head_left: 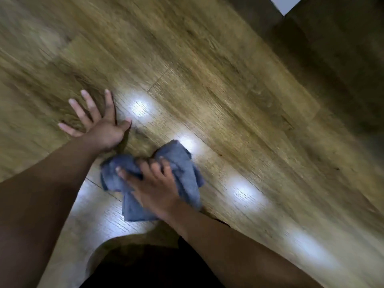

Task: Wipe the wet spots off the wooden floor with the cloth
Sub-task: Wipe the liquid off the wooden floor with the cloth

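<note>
A crumpled grey-blue cloth (182,163) lies on the wooden floor (207,69) in the lower middle of the head view. My right hand (153,188) presses down on it, fingers curled into the fabric. To the upper left of the cloth, my left hand (97,121) rests flat on the planks with its fingers spread, holding nothing. A small dark smudge (138,129) sits on the floor just right of my left thumb. The picture is motion-blurred, so wet spots are hard to tell from glare.
Several bright light reflections (245,194) run diagonally across the planks. A dark wooden panel (332,48) stands at the upper right, with a white patch (284,4) at the top edge. My dark-clothed legs (153,267) fill the bottom centre.
</note>
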Available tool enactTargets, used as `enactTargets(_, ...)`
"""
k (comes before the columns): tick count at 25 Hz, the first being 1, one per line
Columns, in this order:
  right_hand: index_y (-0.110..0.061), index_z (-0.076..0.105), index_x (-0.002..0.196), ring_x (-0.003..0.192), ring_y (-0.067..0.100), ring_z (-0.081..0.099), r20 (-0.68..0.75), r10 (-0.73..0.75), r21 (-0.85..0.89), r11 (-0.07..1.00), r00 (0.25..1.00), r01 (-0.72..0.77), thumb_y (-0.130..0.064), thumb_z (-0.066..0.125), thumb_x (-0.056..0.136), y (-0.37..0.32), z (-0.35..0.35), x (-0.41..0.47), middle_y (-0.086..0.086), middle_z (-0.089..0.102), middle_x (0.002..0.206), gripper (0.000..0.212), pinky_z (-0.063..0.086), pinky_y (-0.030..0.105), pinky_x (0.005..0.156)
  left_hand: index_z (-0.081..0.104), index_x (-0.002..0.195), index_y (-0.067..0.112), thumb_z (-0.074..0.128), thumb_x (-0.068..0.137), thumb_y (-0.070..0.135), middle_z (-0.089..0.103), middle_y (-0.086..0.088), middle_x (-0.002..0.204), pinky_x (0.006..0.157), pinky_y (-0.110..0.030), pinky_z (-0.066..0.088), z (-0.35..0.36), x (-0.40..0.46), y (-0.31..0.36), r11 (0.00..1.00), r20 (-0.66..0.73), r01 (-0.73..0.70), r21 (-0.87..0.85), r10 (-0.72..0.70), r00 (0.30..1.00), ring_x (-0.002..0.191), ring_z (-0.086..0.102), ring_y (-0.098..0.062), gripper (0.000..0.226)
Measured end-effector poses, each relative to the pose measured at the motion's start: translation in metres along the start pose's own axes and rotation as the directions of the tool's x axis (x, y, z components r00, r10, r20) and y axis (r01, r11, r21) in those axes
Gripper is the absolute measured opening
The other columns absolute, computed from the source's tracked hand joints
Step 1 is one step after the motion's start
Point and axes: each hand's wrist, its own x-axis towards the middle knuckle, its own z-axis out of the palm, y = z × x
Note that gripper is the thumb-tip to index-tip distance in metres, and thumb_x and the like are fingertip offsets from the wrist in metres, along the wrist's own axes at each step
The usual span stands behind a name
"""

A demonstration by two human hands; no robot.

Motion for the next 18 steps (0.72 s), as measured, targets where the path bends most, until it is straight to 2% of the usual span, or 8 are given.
enactTargets(2,-0.045,0.039,0.148,0.110,0.027,0.045,0.130,-0.281,-0.044,0.956,0.951,0.288,-0.044,0.047,0.097,0.027,-0.006,0.002,0.002,0.053,0.133,0.052,0.029,0.050,0.103,-0.024,0.148,0.054,0.037,0.090,0.079,-0.047,0.002,0.156,0.104,-0.079,-0.015,-0.005,0.002,0.000,0.999,0.015,-0.032,-0.032,0.032,0.999,0.144,-0.042,-0.030,0.088)
enactTargets(4,-0.047,0.033,0.151,0.108,0.027,0.046,0.134,-0.255,-0.102,0.957,0.957,0.270,-0.047,0.040,0.100,0.073,-0.023,0.016,0.003,0.053,0.131,0.051,0.034,0.047,0.094,-0.017,0.152,0.053,0.041,0.091,0.076,-0.042,0.003,0.159,0.105,-0.078,-0.016,-0.009,-0.006,-0.004,0.992,-0.011,-0.089,-0.093,0.088,0.996,0.146,-0.039,-0.027,0.087)
enactTargets(6,-0.046,0.031,0.153,0.111,0.034,0.048,0.032,0.079,-0.104,0.992,0.996,-0.075,-0.054,0.035,0.101,0.137,-0.041,0.035,0.011,0.049,0.134,0.052,0.034,0.048,0.090,-0.011,0.154,0.052,0.043,0.088,0.078,-0.035,0.003,0.163,0.104,-0.079,-0.015,0.000,-0.027,-0.022,0.989,-0.101,-0.073,-0.131,0.060,0.993,0.149,-0.034,-0.025,0.089)
enactTargets(9,-0.040,0.033,0.152,0.116,0.041,0.043,-0.126,0.548,-0.074,0.826,0.827,-0.558,-0.061,0.032,0.099,0.222,-0.064,0.057,0.021,0.044,0.134,0.057,0.030,0.052,0.094,-0.016,0.155,0.047,0.036,0.059,0.102,-0.033,-0.006,0.164,0.102,-0.081,-0.013,0.025,-0.075,-0.066,0.899,-0.098,0.219,-0.380,-0.275,0.956,0.151,-0.030,-0.031,0.122)
enactTargets(11,-0.038,0.038,0.150,0.117,0.042,0.042,-0.171,0.703,-0.003,0.700,0.690,-0.714,-0.061,0.032,0.098,0.230,-0.060,0.071,0.021,0.043,0.135,0.057,0.028,0.051,0.096,-0.020,0.154,0.046,0.033,0.047,0.105,-0.036,-0.008,0.162,0.104,-0.079,-0.014,0.039,-0.093,-0.088,0.841,-0.051,0.287,-0.458,-0.347,0.936,0.149,-0.033,-0.031,0.133)
enactTargets(13,-0.038,0.040,0.149,0.116,0.040,0.043,-0.210,0.751,0.039,0.646,0.626,-0.762,-0.060,0.033,0.097,0.203,-0.049,0.081,0.020,0.045,0.134,0.056,0.027,0.049,0.095,-0.024,0.151,0.049,0.036,0.049,0.103,-0.037,-0.008,0.161,0.101,-0.081,-0.013,0.040,-0.088,-0.096,0.848,-0.040,0.280,-0.450,-0.333,0.942,0.148,-0.034,-0.032,0.130)
enactTargets(14,-0.038,0.040,0.149,0.115,0.040,0.043,-0.206,0.731,0.045,0.672,0.651,-0.739,-0.059,0.033,0.098,0.183,-0.045,0.078,0.020,0.046,0.133,0.056,0.027,0.048,0.094,-0.026,0.148,0.053,0.037,0.050,0.104,-0.039,-0.006,0.161,0.099,-0.083,-0.013,0.039,-0.087,-0.094,0.844,-0.033,0.281,-0.457,-0.332,0.943,0.148,-0.035,-0.032,0.128)
enactTargets(18,-0.033,0.047,0.146,0.106,0.034,0.040,-0.207,0.444,0.000,0.891,0.872,-0.454,-0.049,0.047,0.097,0.115,-0.027,0.050,0.019,0.051,0.127,0.052,0.028,0.050,0.094,-0.037,0.134,0.065,0.038,0.051,0.108,-0.051,0.008,0.151,0.091,-0.087,-0.012,0.039,-0.087,-0.099,0.849,-0.003,0.303,-0.432,-0.338,0.941,0.144,-0.042,-0.024,0.119)
